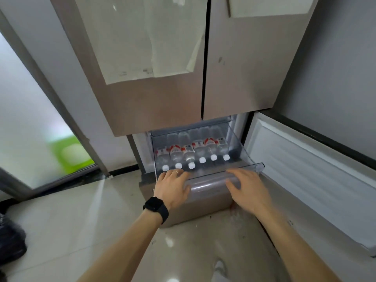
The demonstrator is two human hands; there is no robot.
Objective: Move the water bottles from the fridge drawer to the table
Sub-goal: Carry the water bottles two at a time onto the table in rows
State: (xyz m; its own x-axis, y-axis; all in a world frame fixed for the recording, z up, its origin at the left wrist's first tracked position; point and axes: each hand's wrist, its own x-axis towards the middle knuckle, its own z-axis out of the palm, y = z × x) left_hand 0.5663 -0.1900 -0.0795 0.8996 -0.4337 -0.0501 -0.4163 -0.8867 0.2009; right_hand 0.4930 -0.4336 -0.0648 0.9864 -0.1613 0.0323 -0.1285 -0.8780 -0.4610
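Several clear water bottles (pixel 191 153) with white caps and red-and-white labels lie side by side in the clear fridge drawer (pixel 252 166), caps toward me. The drawer is pulled out below the closed upper doors. My left hand (pixel 173 186), with a black watch on its wrist and a ring on one finger, reaches over the drawer's front edge, fingertips close to the leftmost caps. My right hand (pixel 246 186) hovers with spread fingers over the right part of the front edge, blurred. Neither hand holds a bottle.
The lower right fridge door (pixel 311 174) stands swung open to the right. The lower left fridge door (pixel 195 202) sits shut below the drawer. A glass door with a grey frame (pixel 40 110) is at left. A dark bag (pixel 10 239) lies on the tiled floor at far left.
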